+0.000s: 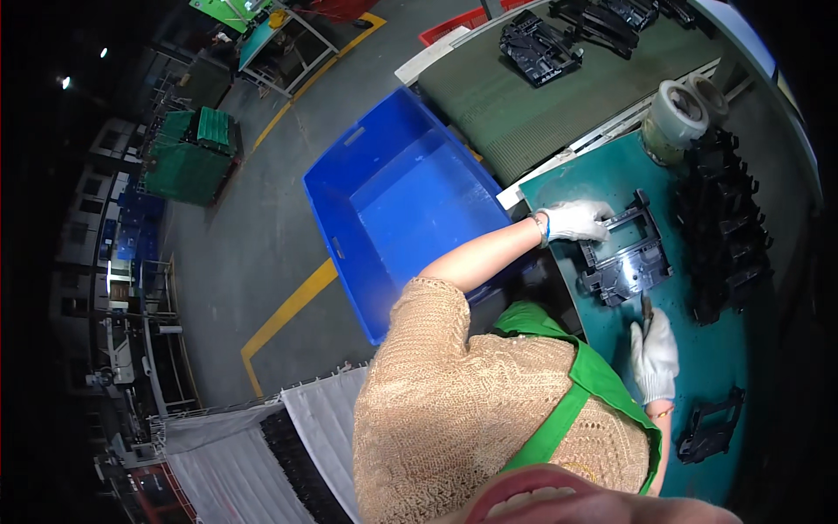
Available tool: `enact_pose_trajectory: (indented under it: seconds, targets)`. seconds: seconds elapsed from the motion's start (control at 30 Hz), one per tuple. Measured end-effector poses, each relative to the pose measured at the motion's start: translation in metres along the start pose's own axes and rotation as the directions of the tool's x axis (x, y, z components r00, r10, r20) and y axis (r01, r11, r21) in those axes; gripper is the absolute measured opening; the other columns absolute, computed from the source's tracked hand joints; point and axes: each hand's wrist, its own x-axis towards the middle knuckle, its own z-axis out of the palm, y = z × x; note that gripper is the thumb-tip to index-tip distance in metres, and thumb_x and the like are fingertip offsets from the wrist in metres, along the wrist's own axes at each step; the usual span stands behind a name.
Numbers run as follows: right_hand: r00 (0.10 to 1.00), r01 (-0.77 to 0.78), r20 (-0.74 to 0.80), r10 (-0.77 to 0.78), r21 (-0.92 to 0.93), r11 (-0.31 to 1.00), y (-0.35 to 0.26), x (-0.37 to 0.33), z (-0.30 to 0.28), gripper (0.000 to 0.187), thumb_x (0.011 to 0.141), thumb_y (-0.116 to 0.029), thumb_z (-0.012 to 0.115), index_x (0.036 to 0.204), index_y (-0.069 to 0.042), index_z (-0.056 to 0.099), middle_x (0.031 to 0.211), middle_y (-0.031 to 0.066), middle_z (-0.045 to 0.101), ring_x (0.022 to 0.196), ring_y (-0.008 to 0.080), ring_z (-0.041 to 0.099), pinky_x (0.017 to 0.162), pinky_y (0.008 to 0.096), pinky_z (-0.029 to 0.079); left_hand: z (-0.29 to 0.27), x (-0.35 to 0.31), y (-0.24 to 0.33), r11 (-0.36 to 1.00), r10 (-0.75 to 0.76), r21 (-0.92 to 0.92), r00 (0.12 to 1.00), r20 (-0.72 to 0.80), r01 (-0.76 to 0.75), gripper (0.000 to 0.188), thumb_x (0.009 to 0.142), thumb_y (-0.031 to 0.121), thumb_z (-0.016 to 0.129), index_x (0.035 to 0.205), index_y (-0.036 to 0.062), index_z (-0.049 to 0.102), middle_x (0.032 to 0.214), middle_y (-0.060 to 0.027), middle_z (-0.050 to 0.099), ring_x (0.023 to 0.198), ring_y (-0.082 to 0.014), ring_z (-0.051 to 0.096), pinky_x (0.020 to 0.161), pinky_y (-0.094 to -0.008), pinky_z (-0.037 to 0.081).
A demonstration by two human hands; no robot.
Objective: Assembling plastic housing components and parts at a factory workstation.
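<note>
On the teal tabletop (602,323) lies a black plastic molded frame (627,266) with a rectangular opening and a shiny lower part. My left hand (579,220), in a white glove, grips its upper left edge with closed fingers. My right hand (655,354), also gloved, is closed around a small slim tool (647,310), whose tip points at the frame's lower edge. The tool's exact kind is too small to tell. To the right of the frame stands a long stack of similar black plastic parts (720,227). Another black frame (711,428) rests nearer, below my right hand.
A large blue bin (367,196) stands left of the table. Beyond the table runs a green conveyor belt (489,105) carrying several black plastic parts (537,48). Rolls of clear film (674,118) stand at the table's far edge. A green crate (188,162) sits on the floor.
</note>
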Motion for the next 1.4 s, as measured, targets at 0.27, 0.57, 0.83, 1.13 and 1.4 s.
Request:
enact_pose_trajectory:
  seconds: [0.27, 0.57, 0.83, 1.13, 1.4]
  targets:
    - [0.995, 0.099, 0.053, -0.085, -0.393, 0.914, 0.015, 0.03, 0.013, 0.031, 0.092, -0.024, 0.07, 0.113, -0.007, 0.056, 0.1, 0.0182, 0.065, 0.092, 0.0394, 0.066, 0.077, 0.0514, 0.054, 0.008, -0.002, -0.005, 0.993, 0.09, 0.074, 0.996, 0.025, -0.091, 0.063, 0.085, 0.045, 0.071, 0.135, 0.0064, 0.063, 0.11, -0.0161, 0.073, 0.098, -0.0277, 0.069, 0.088, -0.0398, 0.052]
    - [0.964, 0.251, 0.029, -0.263, -0.42, 0.872, 0.019, 0.048, -0.001, 0.038, 0.088, -0.027, 0.073, 0.115, -0.007, 0.057, 0.096, 0.0143, 0.061, 0.089, 0.035, 0.065, 0.075, 0.0468, 0.054, -0.014, 0.009, -0.009, 0.962, -0.011, -0.266, 0.981, 0.191, 0.062, 0.049, 0.094, 0.025, 0.068, 0.134, -0.0011, 0.059, 0.099, -0.0055, 0.072, 0.079, -0.0091, 0.06, 0.077, -0.024, 0.052]
    - [0.974, 0.224, 0.146, -0.174, -0.486, 0.845, 0.019, 0.046, -0.017, 0.047, 0.086, -0.029, 0.076, 0.124, -0.009, 0.057, 0.108, 0.0133, 0.06, 0.099, 0.0324, 0.063, 0.081, 0.0459, 0.055, 0.001, 0.016, -0.009, 0.924, 0.003, -0.37, 0.963, 0.268, 0.1, 0.048, 0.096, 0.024, 0.067, 0.135, -0.0028, 0.058, 0.102, -0.0069, 0.072, 0.085, -0.0109, 0.063, 0.08, -0.0259, 0.053]
    - [0.961, 0.247, 0.244, -0.133, -0.533, 0.809, 0.023, 0.057, -0.023, 0.047, 0.084, -0.027, 0.079, 0.122, -0.009, 0.059, 0.111, 0.0129, 0.061, 0.104, 0.0306, 0.063, 0.087, 0.0427, 0.055, 0.003, 0.014, -0.014, 0.914, 0.006, -0.395, 0.967, 0.254, 0.098, 0.043, 0.098, 0.018, 0.065, 0.134, -0.0038, 0.058, 0.104, -0.0093, 0.072, 0.091, -0.0132, 0.067, 0.081, -0.0266, 0.054]
    - [0.931, 0.203, 0.364, -0.001, -0.517, 0.832, 0.019, 0.073, -0.02, 0.035, 0.09, -0.014, 0.064, 0.124, -0.008, 0.061, 0.105, 0.02, 0.069, 0.092, 0.0386, 0.07, 0.081, 0.05, 0.056, 0.004, 0.017, -0.018, 0.914, 0.008, -0.397, 0.975, 0.224, 0.084, 0.053, 0.095, 0.026, 0.068, 0.138, -0.0023, 0.057, 0.103, -0.009, 0.074, 0.085, -0.0122, 0.066, 0.079, -0.0257, 0.053]
